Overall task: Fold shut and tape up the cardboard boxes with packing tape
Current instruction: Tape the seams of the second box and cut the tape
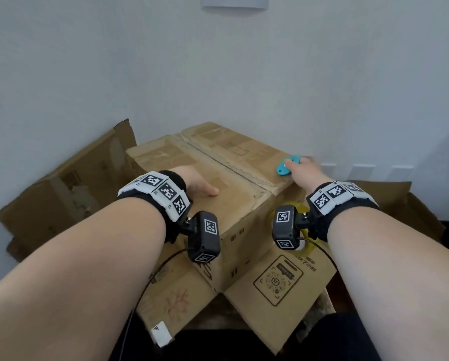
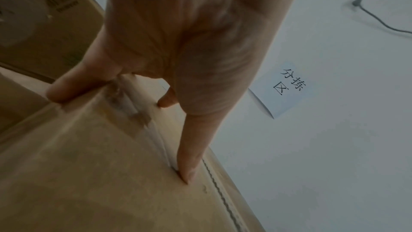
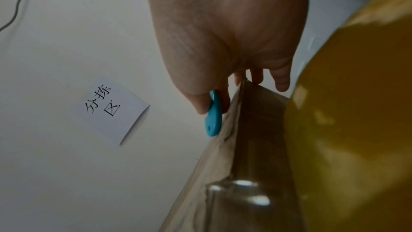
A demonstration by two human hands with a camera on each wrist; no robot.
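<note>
A brown cardboard box stands closed in front of me, with clear tape along its top seam. My left hand lies flat on the lid with straight fingers, and its thumb presses beside the seam on the box. My right hand pinches a small teal cutter at the lid's right edge. In the right wrist view the cutter sits between thumb and fingers of that hand, against the box. A yellowish tape roll hangs by my right wrist, and it looms large in the right wrist view.
The box sits on another carton with open flaps. Flattened cardboard leans on the wall at left, more cardboard lies at right. A white wall is close behind, with a paper note on it.
</note>
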